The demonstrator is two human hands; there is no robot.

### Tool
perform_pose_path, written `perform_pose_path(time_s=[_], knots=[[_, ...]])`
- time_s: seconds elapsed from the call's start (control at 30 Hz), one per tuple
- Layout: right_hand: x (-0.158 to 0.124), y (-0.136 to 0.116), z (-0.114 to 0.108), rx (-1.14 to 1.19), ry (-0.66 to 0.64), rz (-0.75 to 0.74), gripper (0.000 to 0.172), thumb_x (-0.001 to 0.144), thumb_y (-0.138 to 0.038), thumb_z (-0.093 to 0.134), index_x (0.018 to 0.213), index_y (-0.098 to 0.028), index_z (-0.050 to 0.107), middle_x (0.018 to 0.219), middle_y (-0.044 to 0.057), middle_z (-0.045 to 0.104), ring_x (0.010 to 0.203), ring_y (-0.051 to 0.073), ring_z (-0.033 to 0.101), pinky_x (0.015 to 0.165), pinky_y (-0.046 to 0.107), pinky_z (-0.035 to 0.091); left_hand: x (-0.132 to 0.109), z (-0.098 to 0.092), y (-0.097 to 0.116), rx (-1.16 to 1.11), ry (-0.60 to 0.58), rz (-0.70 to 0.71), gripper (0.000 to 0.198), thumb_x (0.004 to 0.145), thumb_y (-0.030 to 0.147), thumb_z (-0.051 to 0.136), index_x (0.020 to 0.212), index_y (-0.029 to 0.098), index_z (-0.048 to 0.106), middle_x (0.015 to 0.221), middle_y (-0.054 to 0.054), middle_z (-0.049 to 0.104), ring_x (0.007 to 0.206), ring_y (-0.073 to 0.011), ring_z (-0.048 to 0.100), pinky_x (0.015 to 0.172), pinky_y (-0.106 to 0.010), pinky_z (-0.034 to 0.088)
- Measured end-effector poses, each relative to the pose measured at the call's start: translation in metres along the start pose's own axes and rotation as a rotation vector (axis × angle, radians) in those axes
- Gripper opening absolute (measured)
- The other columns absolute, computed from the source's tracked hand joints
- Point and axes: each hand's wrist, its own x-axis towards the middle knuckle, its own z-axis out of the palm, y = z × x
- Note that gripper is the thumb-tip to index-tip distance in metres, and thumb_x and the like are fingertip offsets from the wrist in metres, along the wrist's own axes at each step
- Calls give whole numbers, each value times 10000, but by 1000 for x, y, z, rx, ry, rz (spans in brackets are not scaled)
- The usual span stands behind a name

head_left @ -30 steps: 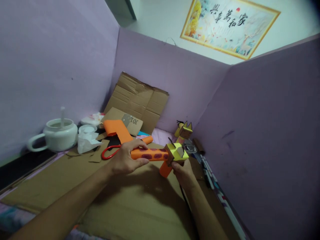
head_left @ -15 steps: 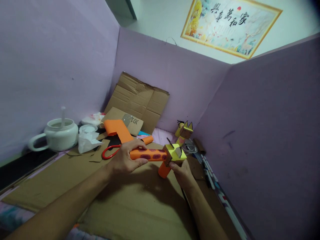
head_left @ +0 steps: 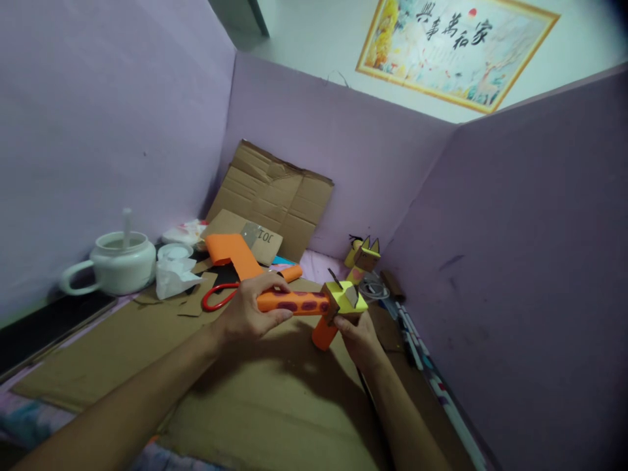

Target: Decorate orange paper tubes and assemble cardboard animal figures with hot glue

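Held over the cardboard sheet (head_left: 235, 405) is an orange paper tube (head_left: 301, 302) with purple-brown spots. My left hand (head_left: 252, 307) is closed round the tube's left end. At its other end sits a yellow and brown box-shaped head (head_left: 350, 299) with upright ear-like pieces, touching the tube. My right hand (head_left: 358, 333) grips this head from below, thumb on its near side. Under the head, a plain orange roll (head_left: 324, 333) points down toward the cardboard; whether it is joined to the head I cannot tell.
Red-handled scissors (head_left: 213, 301) and folded orange paper (head_left: 238, 254) lie beyond my left hand. A white mug (head_left: 122, 265) stands at the left beside crumpled tissue (head_left: 174, 278). Folded cardboard (head_left: 275, 196) leans on the back wall. A yellow cat-eared paper figure (head_left: 366, 255) and markers (head_left: 412, 337) are at the right.
The view has shifted very slightly. Both hands keep the same hold on the spotted tube and the box-shaped head, with almost no movement.
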Motion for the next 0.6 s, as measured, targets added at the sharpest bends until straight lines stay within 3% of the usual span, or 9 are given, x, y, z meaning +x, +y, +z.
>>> perform_pose_path(time_s=[0.17, 0.3, 0.43, 0.6], knots=[[2, -7, 2, 89, -7, 82, 437, 645, -396, 789, 1025, -202, 691, 1015, 58, 719, 923, 238, 640, 817, 325, 489, 18, 2, 12, 11, -5, -180, 222, 653, 304, 686, 817, 164, 634, 837, -37, 660, 759, -182, 607, 709, -311, 493], [5, -10, -3, 91, 17, 133, 463, 683, -419, 766, 1084, -203, 685, 1028, 55, 723, 927, 236, 649, 817, 335, 506, 35, 5, 16, -73, -77, -326, 267, 634, 338, 706, 820, 157, 641, 722, -14, 624, 572, -126, 544, 514, -257, 458], [7, -8, -5, 120, 87, 133, 408, 679, -452, 766, 1019, -234, 708, 956, 33, 737, 830, 217, 656, 765, 338, 526, 47, 10, 16, -159, -106, -375, 234, 633, 302, 703, 803, 155, 637, 615, 8, 579, 479, -101, 501, 412, -229, 413], [6, -4, -5, 137, 143, 154, 393, 662, -445, 777, 1000, -257, 708, 951, 23, 740, 840, 229, 660, 778, 376, 535, 48, 14, 16, -135, -84, -373, 230, 621, 283, 707, 796, 142, 658, 625, 5, 592, 457, -87, 496, 388, -215, 391]])
